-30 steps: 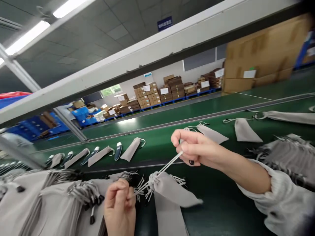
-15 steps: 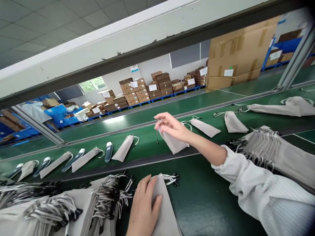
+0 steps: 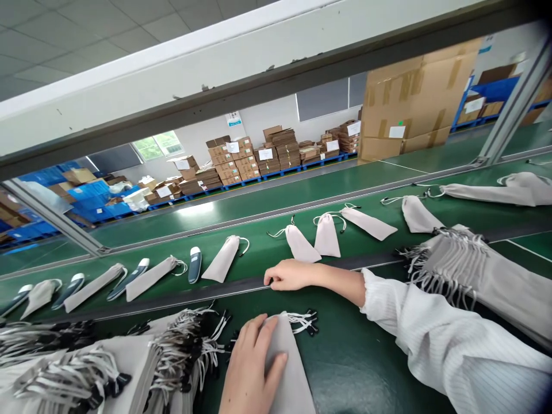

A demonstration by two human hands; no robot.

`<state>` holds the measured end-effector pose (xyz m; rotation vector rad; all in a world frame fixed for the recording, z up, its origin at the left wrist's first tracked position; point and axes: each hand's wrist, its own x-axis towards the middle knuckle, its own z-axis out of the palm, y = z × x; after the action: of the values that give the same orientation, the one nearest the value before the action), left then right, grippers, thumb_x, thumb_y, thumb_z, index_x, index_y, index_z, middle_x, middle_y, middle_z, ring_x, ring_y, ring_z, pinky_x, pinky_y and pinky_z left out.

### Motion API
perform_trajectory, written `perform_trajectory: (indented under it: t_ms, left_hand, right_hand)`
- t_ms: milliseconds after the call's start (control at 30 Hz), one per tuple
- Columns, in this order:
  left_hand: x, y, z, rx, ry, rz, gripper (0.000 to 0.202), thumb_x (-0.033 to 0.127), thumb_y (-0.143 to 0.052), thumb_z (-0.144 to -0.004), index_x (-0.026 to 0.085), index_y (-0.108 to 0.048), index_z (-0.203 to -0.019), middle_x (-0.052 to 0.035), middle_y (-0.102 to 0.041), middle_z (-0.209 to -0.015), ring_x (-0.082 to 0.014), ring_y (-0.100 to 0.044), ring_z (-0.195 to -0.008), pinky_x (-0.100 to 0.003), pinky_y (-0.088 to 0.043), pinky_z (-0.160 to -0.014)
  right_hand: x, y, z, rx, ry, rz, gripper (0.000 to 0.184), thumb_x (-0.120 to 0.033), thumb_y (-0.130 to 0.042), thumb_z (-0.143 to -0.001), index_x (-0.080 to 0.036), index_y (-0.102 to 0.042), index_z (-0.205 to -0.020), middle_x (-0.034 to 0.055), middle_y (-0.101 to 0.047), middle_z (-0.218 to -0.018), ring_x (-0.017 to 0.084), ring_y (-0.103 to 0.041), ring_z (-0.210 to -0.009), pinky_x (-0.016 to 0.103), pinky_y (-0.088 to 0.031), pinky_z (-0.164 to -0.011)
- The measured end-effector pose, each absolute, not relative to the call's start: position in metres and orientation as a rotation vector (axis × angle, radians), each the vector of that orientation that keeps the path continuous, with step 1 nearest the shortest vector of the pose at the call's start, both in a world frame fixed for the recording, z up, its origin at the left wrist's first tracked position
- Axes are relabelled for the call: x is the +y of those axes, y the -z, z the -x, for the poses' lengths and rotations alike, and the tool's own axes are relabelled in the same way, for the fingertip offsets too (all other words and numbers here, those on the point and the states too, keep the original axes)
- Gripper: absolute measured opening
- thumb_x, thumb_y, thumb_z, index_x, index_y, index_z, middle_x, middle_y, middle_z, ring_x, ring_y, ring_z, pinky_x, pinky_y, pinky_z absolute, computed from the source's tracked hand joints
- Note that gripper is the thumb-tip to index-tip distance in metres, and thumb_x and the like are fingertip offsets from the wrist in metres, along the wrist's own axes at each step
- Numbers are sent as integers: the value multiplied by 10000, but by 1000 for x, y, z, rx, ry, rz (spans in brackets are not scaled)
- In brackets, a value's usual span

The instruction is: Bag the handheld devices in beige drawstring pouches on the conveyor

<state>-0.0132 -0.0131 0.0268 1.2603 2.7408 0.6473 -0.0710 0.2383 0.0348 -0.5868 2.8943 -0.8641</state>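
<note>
My left hand [image 3: 254, 368] lies spread on a small pile of flat grey drawstring pouches [image 3: 290, 359], whose white cords with black ends stick out at the far end. Over the near edge of the green belt hovers my right hand [image 3: 291, 276], fingers loosely bent and holding nothing. Just beyond it a grey drawstring pouch [image 3: 302, 244] lies on the belt, beside another pouch [image 3: 328, 236]. Farther left on the belt, pouches such as this one [image 3: 222, 259] alternate with dark blue, white-tipped devices [image 3: 195, 264] whose kind I cannot make out.
Heaped pouches with tangled cords [image 3: 125, 368] fill the near left. Another pouch stack [image 3: 495, 270] lies at the right, near my sleeve. A metal beam [image 3: 241, 63] crosses above the belt [image 3: 263, 253]. Cardboard boxes [image 3: 235, 161] stand along the far wall.
My right hand has let go of the pouch, which now lies on the belt, and has come back toward me. My left hand stays on the pile.
</note>
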Motion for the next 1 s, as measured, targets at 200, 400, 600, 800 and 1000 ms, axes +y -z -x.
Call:
perform_trajectory:
  t_ms: [200, 400, 600, 800, 1000]
  left_hand:
    - [-13, -29, 9, 2720, -654, -1225, 478, 271, -539, -897, 282, -527, -1375, -100, -500, -1403, -307, -435, -1327, -517, -415, -1098]
    - [-10, -35, 1, 2680, -700, -1186, 520, 203, -600, -847, 262, -522, -1358, -100, -503, -1386, -295, -437, -1303, -503, -385, -1113]
    - [-10, -37, -2, 2679, -726, -1173, 539, 176, -650, -819, 262, -524, -1335, -91, -501, -1376, -287, -427, -1295, -484, -378, -1111]
    - [-10, -37, -3, 2679, -724, -1180, 552, 191, -684, -810, 264, -515, -1330, -92, -503, -1357, -289, -432, -1282, -476, -388, -1096]
    - [-11, -37, -3, 2675, -727, -1184, 549, 209, -689, -810, 272, -512, -1326, -95, -511, -1333, -294, -439, -1272, -481, -397, -1084]
  right_hand:
    - [234, -29, 67, 2929, 799, 563, 292, -256, -533, -888, -227, -650, -1154, 0, -718, -821, 169, -626, -752, 250, -327, -620]
    - [234, -21, 68, 2938, 799, 546, 293, -251, -536, -876, -223, -645, -1147, 3, -702, -825, 157, -603, -718, 246, -314, -603]
    - [232, -18, 67, 2924, 819, 517, 281, -250, -516, -879, -227, -635, -1134, -4, -691, -815, 148, -589, -700, 249, -315, -602]
    - [231, -18, 66, 2897, 833, 499, 257, -267, -500, -893, -241, -624, -1117, -11, -687, -791, 154, -596, -699, 254, -320, -596]
    - [231, -16, 67, 2884, 845, 509, 252, -278, -497, -892, -238, -620, -1108, -9, -682, -782, 158, -595, -695, 260, -334, -602]
